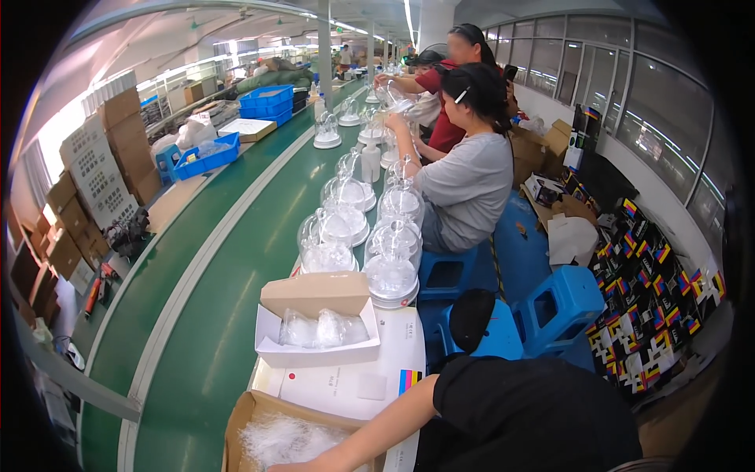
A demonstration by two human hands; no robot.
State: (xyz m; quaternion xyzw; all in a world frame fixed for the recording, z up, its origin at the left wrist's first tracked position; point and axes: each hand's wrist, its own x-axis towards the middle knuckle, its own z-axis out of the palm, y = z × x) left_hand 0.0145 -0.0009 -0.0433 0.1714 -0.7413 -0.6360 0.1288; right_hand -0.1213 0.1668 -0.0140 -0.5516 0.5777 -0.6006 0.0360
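Note:
My right arm, in a short black sleeve, reaches left across the lower edge. My right hand (300,465) is at an open brown cardboard box (238,421) holding a heap of clear, thin, strand-like pieces (285,437). The picture's edge cuts off its fingers, so their grip is hidden. My left hand is out of view. Just beyond, a white open carton (318,355) contains clear plastic-wrapped items (326,329). Both boxes rest on a white printed board (397,334). Behind the carton stand rows of clear domes (393,244) on round white bases.
A green conveyor belt (212,315) runs along the left. Further along, a co-worker in grey (472,177) handles a clear dome, beside others. Blue stools (562,307) stand right, one bearing a black object (472,318). Blue bins (208,157) and cardboard boxes (130,141) lie across the belt.

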